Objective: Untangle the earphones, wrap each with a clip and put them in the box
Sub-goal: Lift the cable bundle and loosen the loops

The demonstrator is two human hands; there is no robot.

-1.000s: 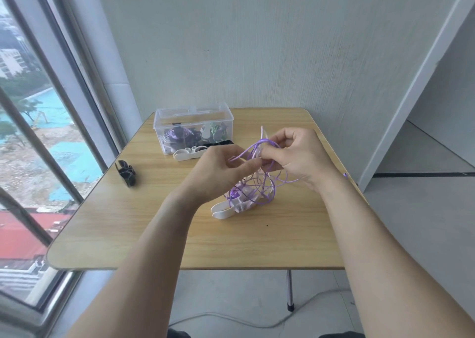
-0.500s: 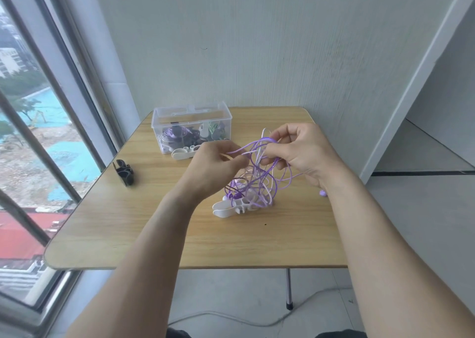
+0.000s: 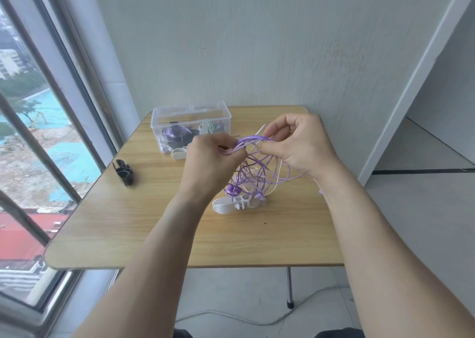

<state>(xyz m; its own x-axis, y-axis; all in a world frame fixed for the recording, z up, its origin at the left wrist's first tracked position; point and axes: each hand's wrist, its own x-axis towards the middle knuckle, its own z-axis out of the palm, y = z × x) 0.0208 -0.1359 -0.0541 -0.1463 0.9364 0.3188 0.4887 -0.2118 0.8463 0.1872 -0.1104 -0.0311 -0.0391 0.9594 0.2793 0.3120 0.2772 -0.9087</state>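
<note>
Hands' grip pinching purple earphones [image 3: 253, 163], left hand [image 3: 210, 161], right hand [image 3: 298, 145], mid-table [image 3: 154, 222]

We have one view only, a wide-angle camera worn on the head, so nothing is shared with a second view. It looks forward and down over a wooden table [image 3: 154, 235], close enough that both forearms run in from the bottom edge. The left hand [image 3: 208, 165] and right hand [image 3: 298, 147] meet near centre. A window [image 3: 38, 132] fills 9 o'clock; the wall [image 3: 257, 42] stands at 12.
</note>
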